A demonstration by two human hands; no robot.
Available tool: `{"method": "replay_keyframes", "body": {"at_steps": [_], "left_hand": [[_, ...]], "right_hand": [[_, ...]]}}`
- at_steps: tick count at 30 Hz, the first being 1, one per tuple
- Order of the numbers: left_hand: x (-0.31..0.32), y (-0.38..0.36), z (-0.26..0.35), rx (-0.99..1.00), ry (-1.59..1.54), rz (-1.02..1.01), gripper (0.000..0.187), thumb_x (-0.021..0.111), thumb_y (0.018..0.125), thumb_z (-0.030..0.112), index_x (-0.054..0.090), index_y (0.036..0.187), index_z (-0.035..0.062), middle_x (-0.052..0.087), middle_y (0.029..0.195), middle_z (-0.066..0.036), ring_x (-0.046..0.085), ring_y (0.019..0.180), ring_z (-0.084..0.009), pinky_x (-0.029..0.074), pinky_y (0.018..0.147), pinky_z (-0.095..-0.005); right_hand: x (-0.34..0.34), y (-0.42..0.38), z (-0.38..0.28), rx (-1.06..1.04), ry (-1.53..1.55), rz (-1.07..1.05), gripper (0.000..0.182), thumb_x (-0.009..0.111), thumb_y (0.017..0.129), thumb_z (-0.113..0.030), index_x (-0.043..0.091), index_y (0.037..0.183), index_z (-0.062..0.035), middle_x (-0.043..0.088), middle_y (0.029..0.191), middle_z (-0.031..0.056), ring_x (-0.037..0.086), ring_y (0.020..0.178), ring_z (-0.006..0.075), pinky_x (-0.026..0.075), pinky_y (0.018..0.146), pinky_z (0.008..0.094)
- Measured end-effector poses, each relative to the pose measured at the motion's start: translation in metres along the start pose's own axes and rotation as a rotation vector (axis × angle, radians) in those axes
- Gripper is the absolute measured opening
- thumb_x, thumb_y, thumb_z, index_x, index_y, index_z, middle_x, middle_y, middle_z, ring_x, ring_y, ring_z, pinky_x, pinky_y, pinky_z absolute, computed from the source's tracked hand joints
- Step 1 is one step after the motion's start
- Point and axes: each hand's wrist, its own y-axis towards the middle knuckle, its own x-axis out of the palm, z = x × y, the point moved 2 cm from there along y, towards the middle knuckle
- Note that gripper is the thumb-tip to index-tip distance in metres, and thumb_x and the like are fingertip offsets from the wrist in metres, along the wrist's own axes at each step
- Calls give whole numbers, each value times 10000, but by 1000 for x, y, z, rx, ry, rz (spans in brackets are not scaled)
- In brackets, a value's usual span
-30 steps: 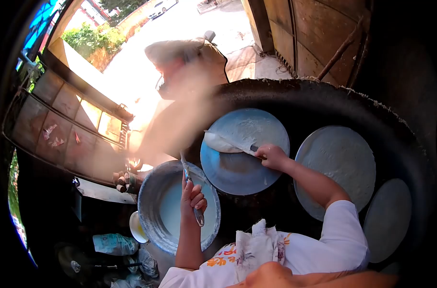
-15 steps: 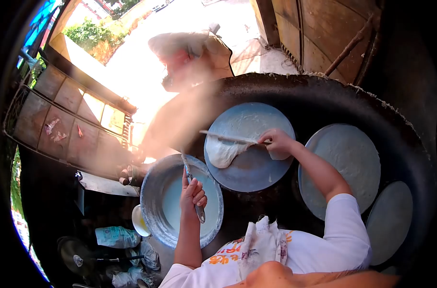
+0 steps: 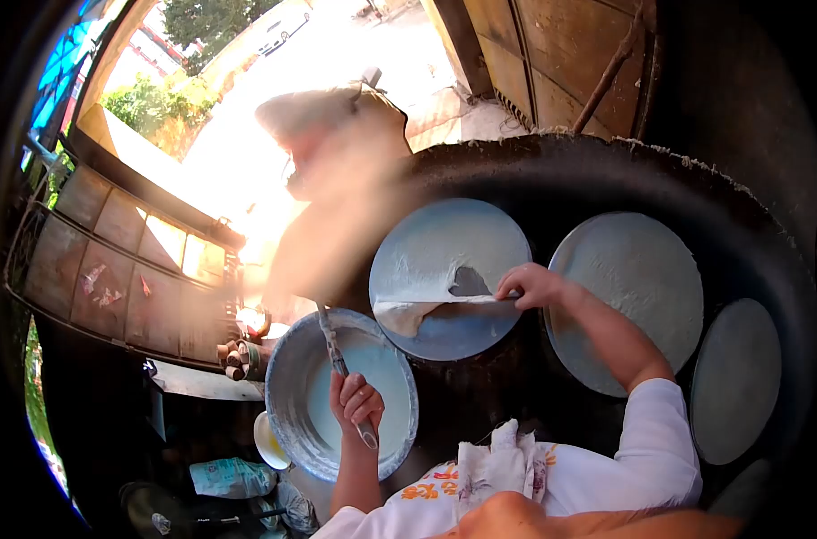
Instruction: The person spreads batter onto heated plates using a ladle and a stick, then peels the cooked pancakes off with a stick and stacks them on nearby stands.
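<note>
My right hand [image 3: 534, 286] is closed on the end of a thin, flat batter spreader [image 3: 453, 299], which lies across the round griddle plate [image 3: 480, 341]. Pale wet batter [image 3: 435, 247] covers the plate's far part, with a dark gap beside the spreader. A thicker fold of batter sits near the spreader's left end. My left hand [image 3: 359, 402] is wrapped round the handle of a long metal utensil [image 3: 329, 337], held over a large metal basin [image 3: 276, 395] of whitish liquid batter [image 3: 332, 377]. The utensil's far end is lost in steam and glare.
To the right are a second batter-coated plate [image 3: 628, 296] and a third round plate [image 3: 739, 382] in the dark, curved stove surround [image 3: 606, 162]. Rising steam blurs the view beyond the basin. Bagged items [image 3: 233, 479] lie at lower left, near a pale bowl [image 3: 269, 440].
My right hand has drawn the spreader nearer to me across the plate, and a bare gap shows in the batter. The left-hand utensil has shifted slightly. The whole view has turned a little.
</note>
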Motion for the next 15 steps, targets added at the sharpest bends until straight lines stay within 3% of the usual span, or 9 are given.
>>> {"method": "replay_keyframes", "body": {"at_steps": [1, 3, 5, 8, 10, 11, 12, 13, 15], "left_hand": [[2, -12, -1, 20, 60, -14, 422, 387, 987, 270, 350, 596, 113, 328, 499, 35, 383, 337, -38, 373, 312, -201], [-6, 5, -1, 17, 10, 14, 419, 389, 990, 267, 353, 603, 109, 328, 503, 32, 373, 331, -37, 360, 318, -193], [-21, 28, 1, 8, -89, 44, 417, 398, 988, 266, 355, 604, 109, 324, 502, 31, 366, 333, -42, 356, 322, -193], [-17, 16, 4, -22, -97, 17, 423, 412, 984, 271, 322, 597, 123, 327, 510, 33, 361, 338, -47, 357, 319, -204], [0, -23, 25, -139, 29, -83, 316, 394, 989, 241, 450, 735, 62, 305, 510, 35, 352, 341, -44, 354, 315, -202], [15, -39, 38, -189, 92, -148, 300, 385, 992, 227, 513, 804, 32, 294, 509, 36, 347, 342, -42, 352, 312, -201], [30, -54, 44, -121, 252, -164, 163, 355, 996, 194, 484, 1051, 109, 290, 524, 31, 335, 340, -38, 346, 308, -193], [43, -70, 60, -43, 422, -169, 324, 326, 1001, 161, 454, 1298, 186, 286, 538, 25, 322, 338, -34, 340, 304, -186], [22, -96, 109, -2, 650, -131, 551, 289, 999, 101, 150, 1442, 398, 311, 582, 4, 270, 334, -33, 314, 294, -179]], "right_hand": [[-6, -13, 2, 87, 46, 9, 311, 625, 561, -11, 692, 862, -46, 672, 892, 88, 624, 890, 255, 488, 786, 328], [16, -12, 18, 44, -137, 385, 263, 613, 594, -8, 692, 841, -53, 666, 899, 95, 619, 867, 271, 492, 770, 347], [38, -2, 3, -71, -280, 356, 221, 631, 634, -25, 693, 841, -73, 659, 928, 77, 604, 897, 271, 489, 796, 349], [57, -29, -34, -79, -481, 236, 209, 642, 689, -45, 691, 878, -121, 642, 970, 21, 591, 925, 241, 492, 786, 336], [79, -85, -71, -11, -588, 319, 194, 653, 679, -39, 691, 850, -122, 647, 946, 26, 601, 886, 237, 503, 746, 345], [92, -115, -87, -46, -518, 423, 159, 634, 683, 5, 681, 804, -87, 661, 922, 28, 624, 765, 187, 503, 655, 325], [97, -101, -94, 12, -243, 519, 172, 621, 712, 3, 654, 863, -72, 660, 920, 31, 613, 729, 159, 487, 628, 299], [117, -69, -104, 65, 47, 605, 191, 607, 740, 1, 627, 921, -57, 659, 919, 33, 601, 694, 132, 471, 601, 272], [222, -31, -133, 287, 707, 775, 243, 579, 797, -3, 573, 1038, -27, 657, 915, 39, 578, 622, 77, 439, 547, 219]]}}
